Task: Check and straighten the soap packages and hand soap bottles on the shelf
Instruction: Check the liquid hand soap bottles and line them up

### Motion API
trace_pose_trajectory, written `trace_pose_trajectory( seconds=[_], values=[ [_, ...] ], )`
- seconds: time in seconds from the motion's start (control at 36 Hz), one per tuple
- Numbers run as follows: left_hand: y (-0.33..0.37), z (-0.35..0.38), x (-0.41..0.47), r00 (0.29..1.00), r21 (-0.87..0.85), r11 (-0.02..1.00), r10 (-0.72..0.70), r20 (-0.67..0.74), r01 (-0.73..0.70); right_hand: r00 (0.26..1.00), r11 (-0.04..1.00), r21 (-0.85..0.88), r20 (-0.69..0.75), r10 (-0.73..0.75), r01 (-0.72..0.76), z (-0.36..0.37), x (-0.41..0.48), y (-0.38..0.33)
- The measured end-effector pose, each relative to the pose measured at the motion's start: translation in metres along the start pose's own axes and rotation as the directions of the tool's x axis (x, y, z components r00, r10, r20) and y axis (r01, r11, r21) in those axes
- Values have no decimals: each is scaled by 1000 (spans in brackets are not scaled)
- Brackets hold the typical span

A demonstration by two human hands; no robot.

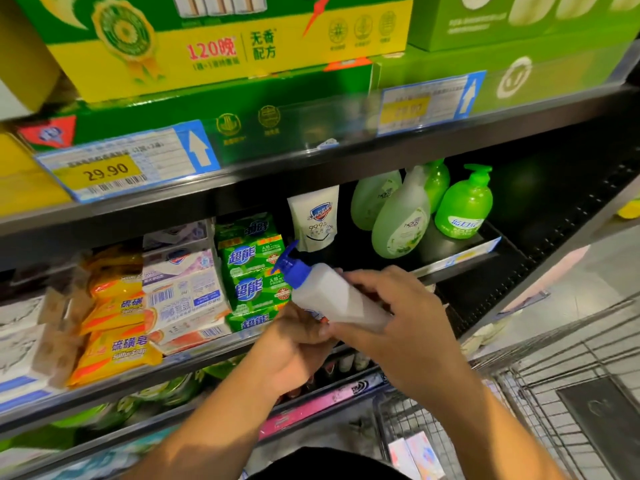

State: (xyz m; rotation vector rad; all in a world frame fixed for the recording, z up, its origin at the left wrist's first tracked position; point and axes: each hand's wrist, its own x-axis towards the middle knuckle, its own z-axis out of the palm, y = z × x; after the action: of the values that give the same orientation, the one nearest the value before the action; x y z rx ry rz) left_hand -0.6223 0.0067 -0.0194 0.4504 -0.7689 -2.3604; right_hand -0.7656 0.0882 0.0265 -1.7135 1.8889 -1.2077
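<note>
I hold a white hand soap bottle with a blue pump (330, 292) tilted on its side in front of the middle shelf. My left hand (294, 344) grips its base from below, and my right hand (394, 313) curls over its body from the right. Behind it stand a white refill pouch (313, 218) and several green hand soap bottles (462, 204). Green soap packages (254, 271) are stacked to the left, beside white soap boxes (183, 292) and orange sulfur soap packs (114, 327).
The upper shelf carries large green and yellow boxes (221, 46) with price tags (104, 171) on its edge. A wire shopping cart (540, 393) stands at the lower right. The black shelf space (554, 188) right of the green bottles holds nothing.
</note>
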Motion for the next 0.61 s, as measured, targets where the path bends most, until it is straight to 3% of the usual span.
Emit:
trace_pose_trajectory(
  seconds=[0.08,0.14,0.22,0.28,0.33,0.5,0.61],
  values=[
    [-3,-9,-1,999,-38,999,-5,-48,3,999,999,-35,36,-35,36,2,0,-1],
    [-2,-10,-2,999,35,999,-1,-51,3,999,1000,-6,45,-7,7,-2,3,0],
    [8,-2,-2,993,276,958,97,-62,-76,992,972,207,89,90,-107,-14,10,7],
    [20,9,2,977,452,881,197,-86,-138,974,880,432,182,131,-199,-20,15,14],
    [32,22,7,954,616,769,285,-93,-169,966,836,501,228,123,-224,-20,21,24],
    [58,32,25,869,851,517,459,-185,-91,963,852,486,258,74,-196,-5,61,39],
    [69,20,39,799,903,425,563,-209,-64,967,916,356,230,109,-188,9,96,57]
  ],
)
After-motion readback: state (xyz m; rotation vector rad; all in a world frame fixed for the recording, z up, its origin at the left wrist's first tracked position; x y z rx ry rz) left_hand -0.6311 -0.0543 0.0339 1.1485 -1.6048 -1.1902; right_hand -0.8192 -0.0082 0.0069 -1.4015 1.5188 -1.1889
